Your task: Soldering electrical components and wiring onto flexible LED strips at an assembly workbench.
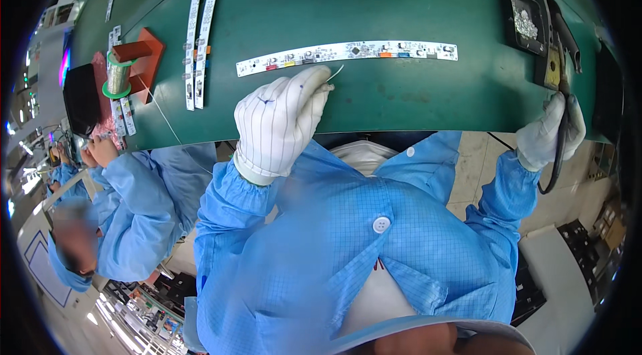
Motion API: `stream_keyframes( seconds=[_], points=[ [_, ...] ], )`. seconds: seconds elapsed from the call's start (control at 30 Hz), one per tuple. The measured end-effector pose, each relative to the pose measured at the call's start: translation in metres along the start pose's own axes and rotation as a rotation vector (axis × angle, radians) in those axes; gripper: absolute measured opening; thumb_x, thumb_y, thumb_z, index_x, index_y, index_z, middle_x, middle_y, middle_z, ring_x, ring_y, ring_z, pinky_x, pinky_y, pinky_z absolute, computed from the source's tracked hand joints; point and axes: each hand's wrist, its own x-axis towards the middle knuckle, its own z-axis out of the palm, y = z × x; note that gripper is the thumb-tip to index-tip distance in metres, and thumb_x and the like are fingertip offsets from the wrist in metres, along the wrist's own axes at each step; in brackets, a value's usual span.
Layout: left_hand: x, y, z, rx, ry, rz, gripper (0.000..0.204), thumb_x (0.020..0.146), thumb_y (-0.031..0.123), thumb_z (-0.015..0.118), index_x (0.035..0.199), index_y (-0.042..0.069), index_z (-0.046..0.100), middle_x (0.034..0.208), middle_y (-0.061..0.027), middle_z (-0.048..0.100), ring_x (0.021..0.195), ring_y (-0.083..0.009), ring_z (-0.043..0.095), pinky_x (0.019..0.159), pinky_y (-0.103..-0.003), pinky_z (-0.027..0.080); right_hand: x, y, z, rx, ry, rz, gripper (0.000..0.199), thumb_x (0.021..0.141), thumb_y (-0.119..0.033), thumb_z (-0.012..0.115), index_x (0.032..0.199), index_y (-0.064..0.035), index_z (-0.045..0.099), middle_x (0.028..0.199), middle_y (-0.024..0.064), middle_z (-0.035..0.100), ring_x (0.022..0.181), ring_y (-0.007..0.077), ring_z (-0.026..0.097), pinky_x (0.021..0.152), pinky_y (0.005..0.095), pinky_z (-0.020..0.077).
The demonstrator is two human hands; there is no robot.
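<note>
My left fingers [318,78] pinch light, probably pliable solder wire [337,72], best held close behind its tip, just near of the circuit strip [348,52], while my right fingers [552,115] grasp the soldering iron [564,84] far right.

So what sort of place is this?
Probably an electronics workshop. Slim circuit boards lie on a green bench, a spool of thin wire, likely solder, sits at the left, and another person in blue workwear is beside this one.
</note>
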Motion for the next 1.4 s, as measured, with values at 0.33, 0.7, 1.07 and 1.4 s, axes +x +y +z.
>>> stream_keyframes(
  seconds=[0.33,0.7,1.07,1.4],
  points=[
    [0.043,0.027,0.048,-0.039,0.099,0.187,0.016,0.077,0.015,0.074,0.088,0.012,0.063,0.073,-0.0033,0.061,0.06,-0.0216,0.06,0.054,-0.03,0.049,0.039,-0.029,0.012,0.227,-0.473,0.464,0.018,0.082,-0.007,0.061,0.098,0.001,0.065,0.085,0.0078,0.063,0.068,0.0121,0.053,0.064,0.0233,0.0402],
    [0.047,0.018,0.073,0.098,0.112,0.19,0.023,0.075,0.02,0.076,0.092,0.013,0.062,0.085,-0.0011,0.06,0.068,-0.0186,0.059,0.06,-0.031,0.049,0.047,-0.033,0.061,0.291,-0.975,0.389,0.019,0.081,-0.016,0.069,0.093,-0.0016,0.069,0.086,0.004,0.064,0.071,0.0105,0.058,0.064,0.024,0.0464],
    [0.047,0.02,0.083,0.187,0.157,0.199,0.025,0.075,0.025,0.077,0.092,0.015,0.061,0.089,0.0003,0.059,0.071,-0.0172,0.058,0.06,-0.03,0.048,0.042,-0.018,0.062,0.198,-1.02,0.612,0.019,0.083,-0.017,0.064,0.097,-0.0041,0.064,0.075,0.0012,0.058,0.063,0.0073,0.05,0.056,0.02,0.0379],
    [0.049,0.017,0.092,0.205,0.121,0.16,0.024,0.075,0.027,0.076,0.091,0.017,0.06,0.089,-0.0002,0.054,0.071,-0.0172,0.055,0.058,-0.031,0.047,0.039,-0.002,0.07,0.232,-0.987,0.749,0.022,0.084,-0.019,0.066,0.1,-0.0048,0.064,0.073,0.0012,0.056,0.064,0.0072,0.049,0.057,0.0201,0.0368]
  ],
)
